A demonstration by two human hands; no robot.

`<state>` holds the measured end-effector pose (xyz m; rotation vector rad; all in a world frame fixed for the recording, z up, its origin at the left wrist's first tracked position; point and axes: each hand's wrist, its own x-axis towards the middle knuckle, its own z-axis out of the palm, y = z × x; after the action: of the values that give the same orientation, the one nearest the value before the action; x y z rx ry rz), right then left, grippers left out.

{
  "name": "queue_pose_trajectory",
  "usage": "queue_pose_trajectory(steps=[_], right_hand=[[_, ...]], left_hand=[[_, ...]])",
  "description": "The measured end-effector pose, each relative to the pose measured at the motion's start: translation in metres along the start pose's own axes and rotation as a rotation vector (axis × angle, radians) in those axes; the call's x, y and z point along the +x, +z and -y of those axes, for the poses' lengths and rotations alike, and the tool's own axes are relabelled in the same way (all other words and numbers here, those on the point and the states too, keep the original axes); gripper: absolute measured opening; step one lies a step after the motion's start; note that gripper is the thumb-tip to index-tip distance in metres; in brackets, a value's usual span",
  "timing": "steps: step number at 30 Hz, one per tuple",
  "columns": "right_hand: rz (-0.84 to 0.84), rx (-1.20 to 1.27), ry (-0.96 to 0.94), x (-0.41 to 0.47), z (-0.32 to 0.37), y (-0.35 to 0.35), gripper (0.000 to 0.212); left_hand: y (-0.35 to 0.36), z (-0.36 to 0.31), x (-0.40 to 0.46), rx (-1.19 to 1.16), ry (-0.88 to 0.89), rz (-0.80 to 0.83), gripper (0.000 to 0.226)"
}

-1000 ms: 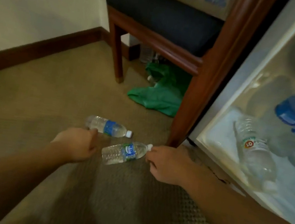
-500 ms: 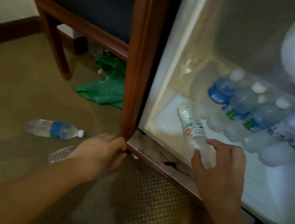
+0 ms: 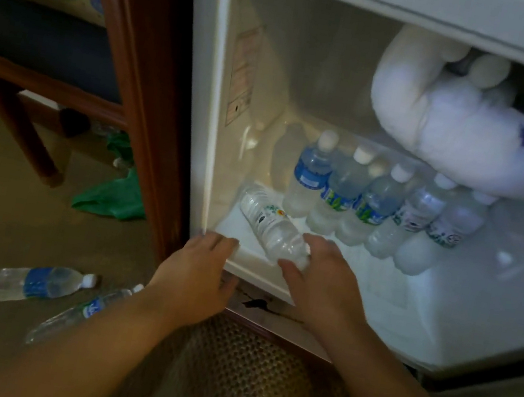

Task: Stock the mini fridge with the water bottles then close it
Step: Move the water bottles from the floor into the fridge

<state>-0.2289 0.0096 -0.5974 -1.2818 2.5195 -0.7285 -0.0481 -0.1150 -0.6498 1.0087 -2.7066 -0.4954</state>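
The open mini fridge (image 3: pixel 218 142) fills the upper right. Several water bottles (image 3: pixel 344 194) stand in a row at its back. One bottle (image 3: pixel 270 224) lies on its side on the fridge floor near the front left. My right hand (image 3: pixel 323 278) wraps its thumb and fingers around that lying bottle's near end. My left hand (image 3: pixel 200 271) rests flat with spread fingers on the fridge's front lip, holding nothing. Two more bottles lie on the carpet at lower left: one with a blue label (image 3: pixel 35 281) and one (image 3: pixel 81 313) partly hidden by my left forearm.
A thick lump of white frost (image 3: pixel 455 133) bulges from the freezer box above the standing bottles. A wooden cabinet post (image 3: pixel 142 74) frames the fridge's left side. A chair (image 3: pixel 36 46) stands at left with a green bag (image 3: pixel 115 198) under it.
My view has swung right from the carpet to the fridge. My right hand has closed around the lying bottle. My left hand left the floor bottle and moved onto the fridge lip.
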Motion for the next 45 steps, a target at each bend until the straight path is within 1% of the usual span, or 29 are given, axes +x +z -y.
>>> queue_pose_trajectory(steps=[3, 4, 6, 8, 10, 12, 14, 17, 21, 25, 30, 34, 38, 40, 45], right_hand=[[-0.227, 0.003, -0.168, 0.019, 0.025, -0.021, 0.038], [-0.255, -0.016, -0.209, 0.029, 0.035, -0.028, 0.035], [-0.252, -0.065, -0.272, 0.054, 0.054, -0.040, 0.034], [-0.261, -0.152, -0.378, 0.077, 0.072, -0.046, 0.032], [-0.298, -0.307, -0.491, 0.098, 0.083, -0.048, 0.029], [-0.344, -0.461, -0.538, 0.117, 0.090, -0.050, 0.025], [-0.363, -0.538, -0.529, 0.135, 0.094, -0.053, 0.026], [-0.354, -0.589, -0.494, 0.157, 0.096, -0.059, 0.030], [-0.278, -0.582, -0.385, 0.179, 0.095, -0.065, 0.034], [-0.255, -0.528, -0.324, 0.187, 0.098, -0.066, 0.035], [-0.251, -0.515, -0.320, 0.189, 0.100, -0.068, 0.034], [-0.212, -0.436, -0.271, 0.187, 0.101, -0.071, 0.037], [-0.162, -0.450, -0.279, 0.182, 0.102, -0.071, 0.043], [-0.169, -0.468, -0.292, 0.179, 0.102, -0.069, 0.044], [-0.220, -0.458, -0.338, 0.161, 0.098, -0.067, 0.054]], left_hand=[[0.004, -0.004, 0.001, 0.059, 0.026, 0.091, 0.071], [0.006, -0.006, 0.000, 0.074, 0.018, 0.113, 0.073], [0.009, -0.011, 0.000, 0.128, 0.017, 0.163, 0.075], [0.011, -0.014, -0.002, 0.175, 0.028, 0.202, 0.076], [0.012, -0.015, -0.003, 0.193, 0.033, 0.220, 0.076], [0.013, -0.015, -0.002, 0.204, 0.039, 0.231, 0.076], [0.014, -0.013, 0.000, 0.215, 0.044, 0.242, 0.077], [0.013, -0.011, 0.002, 0.199, 0.043, 0.277, 0.078], [0.014, -0.010, 0.004, 0.185, 0.035, 0.306, 0.080], [0.013, -0.009, 0.006, 0.163, 0.032, 0.313, 0.080], [0.013, -0.009, 0.007, 0.163, 0.033, 0.320, 0.084], [0.014, -0.010, 0.007, 0.167, 0.033, 0.325, 0.085], [0.014, -0.010, 0.005, 0.179, 0.043, 0.325, 0.084], [0.014, -0.010, 0.003, 0.184, 0.042, 0.329, 0.084], [0.017, -0.007, 0.002, 0.147, 0.045, 0.320, 0.084]])
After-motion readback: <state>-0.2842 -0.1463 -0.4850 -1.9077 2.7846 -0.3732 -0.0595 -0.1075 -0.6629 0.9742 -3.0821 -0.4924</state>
